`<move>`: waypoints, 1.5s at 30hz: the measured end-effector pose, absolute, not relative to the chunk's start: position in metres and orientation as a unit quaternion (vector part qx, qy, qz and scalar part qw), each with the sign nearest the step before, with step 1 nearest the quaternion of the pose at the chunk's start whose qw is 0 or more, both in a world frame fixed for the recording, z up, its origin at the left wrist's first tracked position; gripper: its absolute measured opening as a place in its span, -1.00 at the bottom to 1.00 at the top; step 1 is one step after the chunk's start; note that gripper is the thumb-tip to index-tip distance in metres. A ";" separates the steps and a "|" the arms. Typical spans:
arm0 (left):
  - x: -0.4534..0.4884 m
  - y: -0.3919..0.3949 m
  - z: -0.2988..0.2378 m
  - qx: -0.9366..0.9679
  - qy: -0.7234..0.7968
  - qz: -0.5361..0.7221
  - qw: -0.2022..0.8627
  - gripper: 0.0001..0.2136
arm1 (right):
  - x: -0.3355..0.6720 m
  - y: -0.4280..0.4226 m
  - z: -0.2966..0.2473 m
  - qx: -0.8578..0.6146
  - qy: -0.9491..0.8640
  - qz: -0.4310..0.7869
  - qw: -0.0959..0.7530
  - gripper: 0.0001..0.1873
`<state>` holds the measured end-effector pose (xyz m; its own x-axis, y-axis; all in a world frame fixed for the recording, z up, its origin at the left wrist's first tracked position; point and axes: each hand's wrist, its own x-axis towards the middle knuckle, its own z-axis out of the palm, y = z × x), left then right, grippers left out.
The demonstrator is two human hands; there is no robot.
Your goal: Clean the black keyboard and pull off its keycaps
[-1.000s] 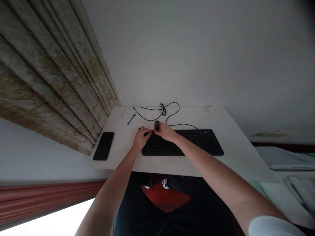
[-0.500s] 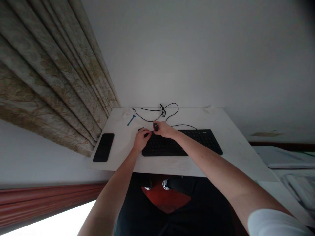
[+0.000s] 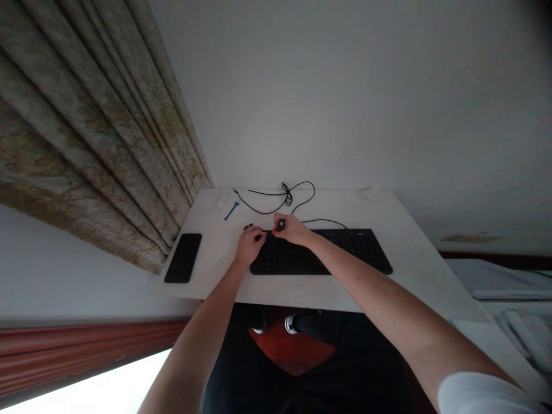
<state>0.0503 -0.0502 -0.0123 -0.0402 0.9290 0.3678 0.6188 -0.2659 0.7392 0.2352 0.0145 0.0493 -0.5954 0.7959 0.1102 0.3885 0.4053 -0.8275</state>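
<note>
A black keyboard [image 3: 297,260] lies on the white desk, partly covered by my hands and right forearm. My right hand [image 3: 290,229] is closed around a short black handle [image 3: 281,224] with a pale mark on its end, held over the keyboard's back left part; the tip is too small to make out. At the back left corner, my left hand [image 3: 250,244] rests with its fingers pinched by the keyboard's edge. Something small and dark shows between those fingers, but its kind is unclear. Another small black piece [image 3: 248,226] sits just beyond the left fingers.
Behind the keyboard runs a looped black cable [image 3: 288,196]. A blue stick-like tool [image 3: 232,210] lies to the left of it. On the desk's left side is a black phone [image 3: 183,258]. A patterned curtain [image 3: 129,126] hangs at left; a wall [image 3: 328,103] rises behind.
My right hand has shifted slightly to the right, and the black handle in it has tilted so its marked end shows more. My left hand has stayed nearly in place at the keyboard corner.
</note>
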 end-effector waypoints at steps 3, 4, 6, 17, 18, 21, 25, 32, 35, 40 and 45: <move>0.049 -0.050 -0.012 0.670 0.575 0.432 0.183 -0.86 | 0.235 0.016 0.051 -0.377 -0.806 0.389 0.238 -0.89; 0.049 -0.050 -0.012 0.670 0.574 0.432 0.184 -0.84 | 0.234 0.017 0.053 -0.380 -0.812 0.381 0.226 -0.89; 0.048 -0.050 -0.013 0.671 0.573 0.432 0.186 -0.81 | 0.231 0.019 0.059 -0.387 -0.825 0.363 0.194 -0.87; 0.048 -0.050 -0.011 0.668 0.576 0.430 0.194 -0.81 | 0.194 0.032 0.093 -0.374 -0.889 0.265 0.006 -0.70; 0.048 -0.050 -0.011 0.667 0.575 0.432 0.195 -0.81 | 0.190 0.033 0.094 -0.376 -0.890 0.258 -0.012 -0.70; 0.048 -0.050 -0.011 0.664 0.575 0.434 0.201 -0.81 | 0.184 0.037 0.095 -0.386 -0.885 0.259 -0.032 -0.68; 0.049 -0.051 -0.011 0.659 0.578 0.436 0.204 -0.82 | 0.189 0.039 0.094 -0.402 -0.864 0.302 -0.005 -0.69; 0.049 -0.051 -0.012 0.664 0.577 0.431 0.200 -0.82 | 0.201 0.027 0.093 -0.474 -0.827 0.300 0.038 -0.71; 0.049 -0.051 -0.012 0.664 0.578 0.432 0.196 -0.82 | 0.208 0.024 0.093 -0.472 -0.828 0.300 0.048 -0.74; 0.049 -0.051 -0.012 0.662 0.578 0.435 0.194 -0.81 | 0.216 0.022 0.092 -0.428 -0.874 0.227 0.041 -0.78; 0.049 -0.052 -0.011 0.659 0.583 0.433 0.194 -0.81 | 0.211 0.019 0.092 -0.380 -0.906 0.183 0.028 -0.82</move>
